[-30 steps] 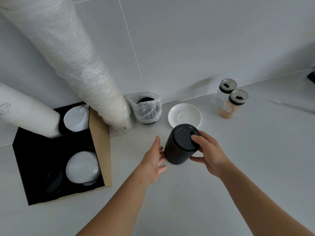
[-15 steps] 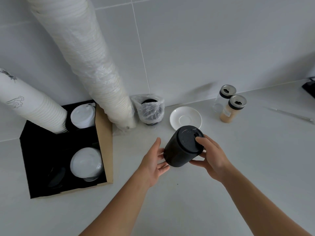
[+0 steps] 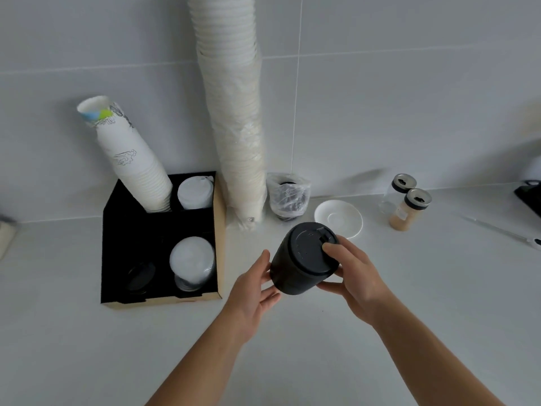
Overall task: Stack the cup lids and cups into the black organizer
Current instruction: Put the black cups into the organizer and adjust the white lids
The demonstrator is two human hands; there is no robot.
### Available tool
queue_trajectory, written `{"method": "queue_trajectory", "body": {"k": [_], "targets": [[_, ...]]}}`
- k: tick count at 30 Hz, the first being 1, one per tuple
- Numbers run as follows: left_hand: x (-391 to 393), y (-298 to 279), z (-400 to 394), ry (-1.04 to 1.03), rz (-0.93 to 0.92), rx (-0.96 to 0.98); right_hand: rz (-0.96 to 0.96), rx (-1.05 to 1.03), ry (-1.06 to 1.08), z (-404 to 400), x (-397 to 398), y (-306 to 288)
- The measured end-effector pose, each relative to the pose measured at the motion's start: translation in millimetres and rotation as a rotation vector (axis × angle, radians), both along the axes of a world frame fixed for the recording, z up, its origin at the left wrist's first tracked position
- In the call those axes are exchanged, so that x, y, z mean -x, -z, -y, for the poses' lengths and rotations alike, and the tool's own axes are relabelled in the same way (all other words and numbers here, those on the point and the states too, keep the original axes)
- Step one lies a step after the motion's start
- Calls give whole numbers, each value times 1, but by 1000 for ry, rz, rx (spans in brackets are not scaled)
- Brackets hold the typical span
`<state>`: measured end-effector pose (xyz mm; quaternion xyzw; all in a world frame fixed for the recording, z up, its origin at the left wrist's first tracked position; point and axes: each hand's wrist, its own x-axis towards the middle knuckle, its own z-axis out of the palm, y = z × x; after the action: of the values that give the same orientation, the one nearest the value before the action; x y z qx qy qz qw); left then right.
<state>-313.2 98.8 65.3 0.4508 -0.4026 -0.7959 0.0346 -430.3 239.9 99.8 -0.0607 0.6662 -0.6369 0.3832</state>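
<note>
A stack of black lids (image 3: 301, 260) is held tilted above the counter. My right hand (image 3: 352, 273) grips its top and right side. My left hand (image 3: 253, 291) cups its lower left side with fingers spread. The black organizer (image 3: 117, 250) sits to the left. Its back left slot holds a leaning stack of white paper cups (image 3: 131, 165). White lids fill the back right slot (image 3: 194, 191) and front right slot (image 3: 191, 260). Black lids (image 3: 140, 276) lie low in the front left slot.
A tall plastic-wrapped sleeve of white cups (image 3: 234, 112) stands against the wall beside the organizer. A bagged black stack (image 3: 288, 197), a white saucer (image 3: 338, 218) and two shaker jars (image 3: 408, 206) sit behind my hands. A thin tool (image 3: 503, 231) lies at right.
The camera has tilted up and shifted, so the organizer and cup stacks sit more central. The black lid stack has tipped a little further left in both hands.
</note>
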Motion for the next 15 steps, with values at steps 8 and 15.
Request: {"method": "queue_trajectory", "body": {"k": [8, 15], "targets": [[-66, -20, 21, -164, -55, 11, -58, 26, -106, 43, -49, -17], [-122, -35, 59, -260, -108, 30, -76, 50, -194, 93, -94, -31]]}}
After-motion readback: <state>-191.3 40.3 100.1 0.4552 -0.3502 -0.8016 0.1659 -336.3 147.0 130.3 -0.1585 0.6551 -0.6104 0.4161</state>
